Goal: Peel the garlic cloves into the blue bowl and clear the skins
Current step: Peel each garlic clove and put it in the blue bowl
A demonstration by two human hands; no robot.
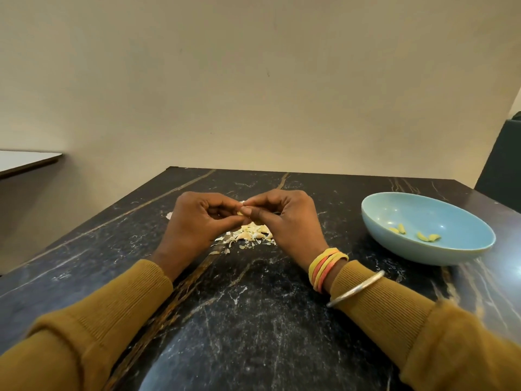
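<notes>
Only one camera is at work, worn on the person's head and aimed forward and down along both mustard sleeves point(112, 306). It sits close. The forearms fill the bottom of the frame, and the grip falls near the middle, where the left hand point(197, 218) and right hand point(284, 218) pinch a garlic clove point(240, 213). Beyond the grip the wide lens takes in the far edge of the black marble table point(253, 320) and a broad wall point(253, 80). The blue bowl point(423, 255) lies right of the grip.

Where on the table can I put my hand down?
Bare table lies between the sleeves, left of the left hand, and between the right hand and blue bowl. It's crowded in the middle: both hands pinch a garlic clove over the skins.
</notes>
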